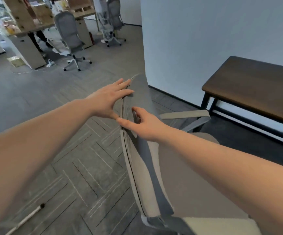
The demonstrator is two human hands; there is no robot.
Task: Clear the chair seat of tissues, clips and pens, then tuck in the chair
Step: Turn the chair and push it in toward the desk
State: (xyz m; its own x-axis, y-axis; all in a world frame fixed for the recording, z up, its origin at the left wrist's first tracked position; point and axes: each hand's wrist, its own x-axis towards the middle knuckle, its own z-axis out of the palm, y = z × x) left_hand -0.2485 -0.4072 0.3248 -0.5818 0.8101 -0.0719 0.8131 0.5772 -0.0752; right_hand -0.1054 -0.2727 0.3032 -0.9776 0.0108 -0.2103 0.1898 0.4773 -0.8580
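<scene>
The grey office chair (pixel 140 102) stands in front of me, its backrest seen edge-on and its seat (pixel 184 167) to the right. No tissues, clips or pens show on the visible part of the seat. My left hand (pixel 108 99) lies flat with spread fingers against the left side of the backrest top. My right hand (pixel 144 122) touches the backrest edge just below, thumb and fingers apart, holding nothing. One armrest (pixel 186 115) points toward the dark wooden table (pixel 249 85) at the right.
A white wall (pixel 205 39) rises behind the chair and table. Other grey office chairs (pixel 69 39) and desks with boxes stand at the far left. A white stick-like object (pixel 27 217) lies on the patterned carpet at the lower left.
</scene>
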